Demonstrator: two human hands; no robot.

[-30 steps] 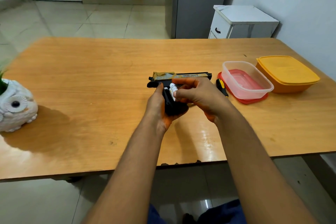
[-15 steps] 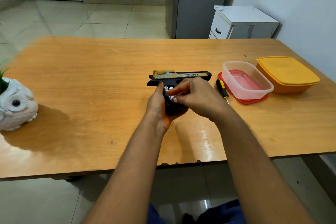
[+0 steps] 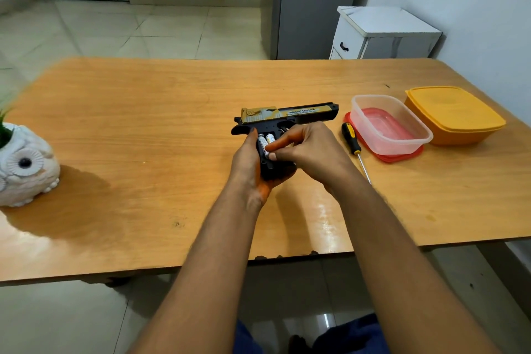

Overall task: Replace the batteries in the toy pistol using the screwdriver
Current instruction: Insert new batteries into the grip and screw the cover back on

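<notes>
reading "desert eagle" on toy pistol (image 3: 290, 118) slide

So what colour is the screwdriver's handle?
Black and yellow, on the screwdriver in the head view.

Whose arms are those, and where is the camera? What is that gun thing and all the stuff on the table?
The camera sits on a person's head, looking down, so the two arms are that person's own. There is no machine here. The left hand grips the handle of a toy pistol, black with a gold top. The handle is open, and two white batteries show inside it. The fingers of the right hand are on the batteries, perhaps pushing one in or picking it out. On the wooden table, a screwdriver with a black and yellow handle lies beside the right hand. Further right stands a clear plastic box on a red lid, then an orange box with its lid on. At the far left is a white owl pot with a green plant.
</notes>
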